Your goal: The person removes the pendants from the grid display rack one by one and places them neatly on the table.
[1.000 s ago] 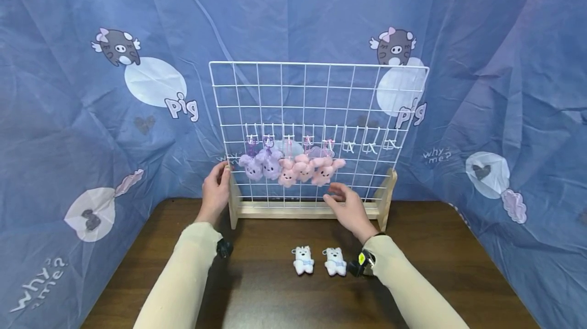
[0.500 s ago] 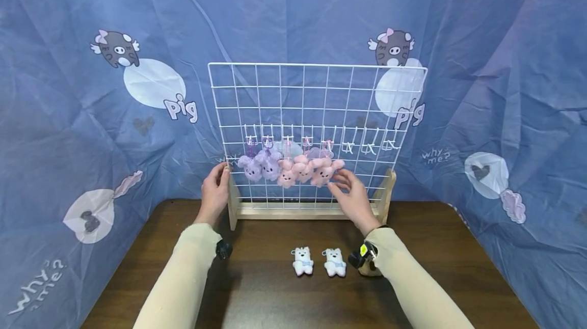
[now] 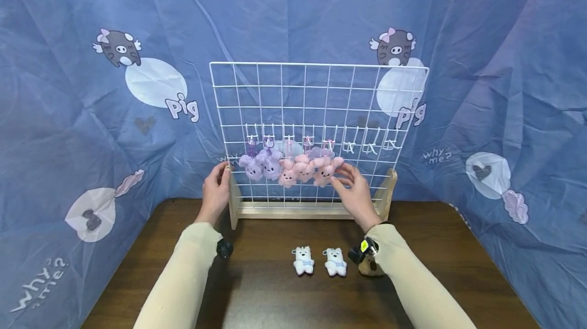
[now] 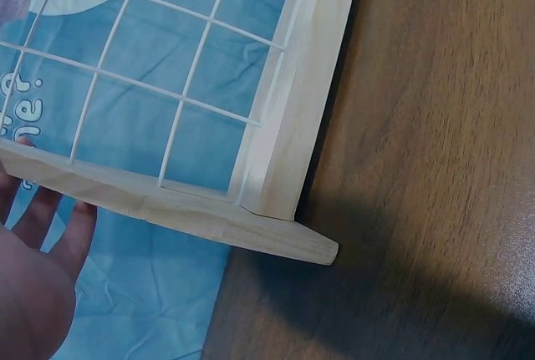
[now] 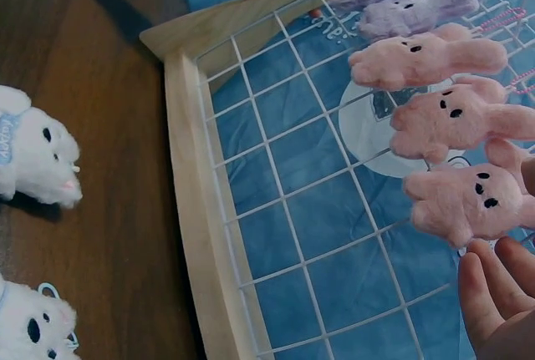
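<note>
A white wire grid rack (image 3: 316, 87) stands in a wooden base (image 3: 293, 212). My left hand (image 3: 215, 191) grips its left wooden post; in the left wrist view the fingers (image 4: 73, 239) reach behind the post (image 4: 184, 218). Two purple plush keychains (image 3: 270, 166) and two pink plush rabbit keychains (image 3: 288, 173) hang from hooks, with a third pink plush rabbit keychain (image 3: 324, 173) to their right. My right hand (image 3: 357, 194) holds this third one at its right side; the fingers (image 5: 472, 285) meet its edge in the right wrist view.
Two white plush bear keychains (image 3: 336, 262) lie on the brown table (image 3: 257, 293) before the rack. A brown plush (image 3: 369, 267) is partly hidden by the right sleeve. Bare white hooks (image 3: 369, 146) are on the grid's right side. A blue printed cloth (image 3: 293, 13) hangs behind.
My right hand has moved up and right, from below the third pink rabbit to its right side. That rabbit has shifted and turned slightly. My left hand has stayed at the post.
</note>
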